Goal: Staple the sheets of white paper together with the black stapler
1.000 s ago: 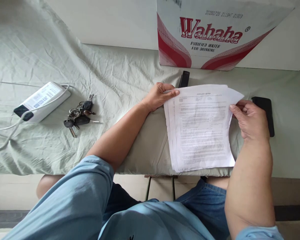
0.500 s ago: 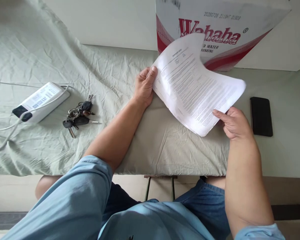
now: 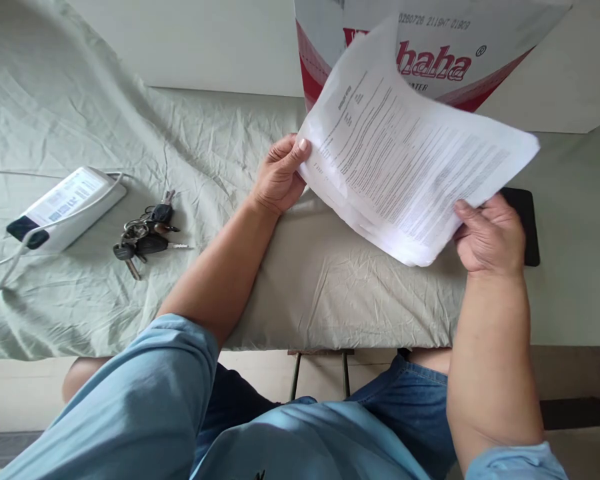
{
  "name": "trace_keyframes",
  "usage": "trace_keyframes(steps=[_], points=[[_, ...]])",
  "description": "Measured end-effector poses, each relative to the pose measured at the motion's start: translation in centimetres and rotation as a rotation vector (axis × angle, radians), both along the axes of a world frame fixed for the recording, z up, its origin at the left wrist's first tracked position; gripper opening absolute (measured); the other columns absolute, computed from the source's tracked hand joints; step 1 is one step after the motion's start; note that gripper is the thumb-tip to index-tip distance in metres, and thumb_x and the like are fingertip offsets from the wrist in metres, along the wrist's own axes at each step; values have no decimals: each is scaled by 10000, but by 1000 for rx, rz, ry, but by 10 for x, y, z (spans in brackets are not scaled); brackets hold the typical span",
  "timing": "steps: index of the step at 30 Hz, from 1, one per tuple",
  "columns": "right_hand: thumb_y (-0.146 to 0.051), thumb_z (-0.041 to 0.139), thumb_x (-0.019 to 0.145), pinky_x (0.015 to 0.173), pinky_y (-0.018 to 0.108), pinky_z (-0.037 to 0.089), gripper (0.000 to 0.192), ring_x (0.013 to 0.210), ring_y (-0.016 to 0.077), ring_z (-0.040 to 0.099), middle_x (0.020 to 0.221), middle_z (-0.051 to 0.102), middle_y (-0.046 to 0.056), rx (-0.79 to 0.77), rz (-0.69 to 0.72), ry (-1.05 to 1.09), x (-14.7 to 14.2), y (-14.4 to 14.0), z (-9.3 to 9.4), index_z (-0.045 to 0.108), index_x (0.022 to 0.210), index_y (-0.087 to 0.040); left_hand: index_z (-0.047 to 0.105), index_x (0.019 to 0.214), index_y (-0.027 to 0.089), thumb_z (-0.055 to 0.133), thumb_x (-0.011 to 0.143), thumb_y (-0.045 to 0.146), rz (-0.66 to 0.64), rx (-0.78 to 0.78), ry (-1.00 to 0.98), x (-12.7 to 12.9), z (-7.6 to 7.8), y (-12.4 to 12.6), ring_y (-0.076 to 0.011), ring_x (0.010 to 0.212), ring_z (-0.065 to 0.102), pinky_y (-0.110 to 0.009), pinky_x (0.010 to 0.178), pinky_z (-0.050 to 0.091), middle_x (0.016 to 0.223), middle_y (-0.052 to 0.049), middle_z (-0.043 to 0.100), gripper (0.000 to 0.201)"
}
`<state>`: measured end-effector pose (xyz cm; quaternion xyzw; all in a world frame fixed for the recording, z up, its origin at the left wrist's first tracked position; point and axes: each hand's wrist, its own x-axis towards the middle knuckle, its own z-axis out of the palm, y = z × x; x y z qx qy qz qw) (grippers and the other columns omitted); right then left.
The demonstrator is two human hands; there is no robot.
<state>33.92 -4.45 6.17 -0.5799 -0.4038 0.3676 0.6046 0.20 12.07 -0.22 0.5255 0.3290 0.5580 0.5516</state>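
Note:
A white printed paper [image 3: 400,153] curves between my hands above the cloth-covered table, its lines of text tilted. My left hand [image 3: 283,173] pinches its left edge, thumb on top and fingers behind. At the lower right edge, my right hand [image 3: 493,233] grips the sheet the same way. I cannot tell whether it is one sheet or a few. Just behind my right hand lies a black phone [image 3: 530,227], partly covered by that hand. The paper's top hides some lettering on a Wahaha carton [image 3: 480,73].
Left on the wrinkled pale green cloth [image 3: 220,127] lies a bunch of keys [image 3: 147,233]. Beyond it sits a white box-shaped device [image 3: 73,203] with a black end and a white cable [image 3: 10,280]. A white wall [image 3: 205,47] stands behind the table.
My right hand has shifted right, now partly covering the phone. The paper is spread wider, its right corner further right and its top higher over the carton. My left hand keeps its hold.

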Motion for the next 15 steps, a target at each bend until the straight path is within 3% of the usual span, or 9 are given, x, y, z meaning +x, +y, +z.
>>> trace_keyframes(steps=[4, 6, 10, 13, 15], points=[[-537, 1022, 754, 1398, 705, 480, 393, 1569, 409, 721, 1344, 893, 70, 363, -105, -161, 13, 4, 11, 894, 1069, -339, 715, 883, 253, 1062, 685, 856, -55, -8, 42, -7, 6, 0, -273, 1037, 846, -423, 868, 702, 943, -15, 772, 723], [-618, 1022, 751, 1403, 724, 464, 421, 1600, 425, 698, 1349, 891, 57, 442, -102, -216, 19, 3, 16, 910, 1069, -366, 722, 877, 260, 1112, 644, 785, -113, -10, 58, -8, 10, -1, -295, 1052, 854, -426, 851, 706, 908, -23, 779, 694], [-653, 1069, 704, 1389, 725, 489, 482, 1553, 435, 723, 1321, 888, 81, 353, -43, -193, 18, -2, 18, 911, 1033, -338, 778, 922, 247, 1134, 655, 715, -212, -31, 80, -3, 11, -6, -349, 1110, 872, -448, 856, 731, 876, -50, 788, 645], [-611, 1107, 667, 1393, 705, 504, 575, 1476, 413, 760, 1307, 879, 98, 218, -31, -197, 13, -4, 13, 898, 1104, -303, 825, 949, 218, 1145, 660, 663, -251, -48, 106, 2, 9, -10, -359, 1099, 874, -505, 933, 758, 863, -61, 792, 620], [-615, 1118, 645, 1416, 689, 485, 646, 1480, 398, 753, 1339, 866, 87, 207, -45, -230, 11, -2, 11, 887, 1169, -314, 844, 947, 206, 1154, 651, 638, -248, -39, 101, 3, 9, -10, -356, 1091, 870, -527, 984, 758, 861, -64, 792, 608]])
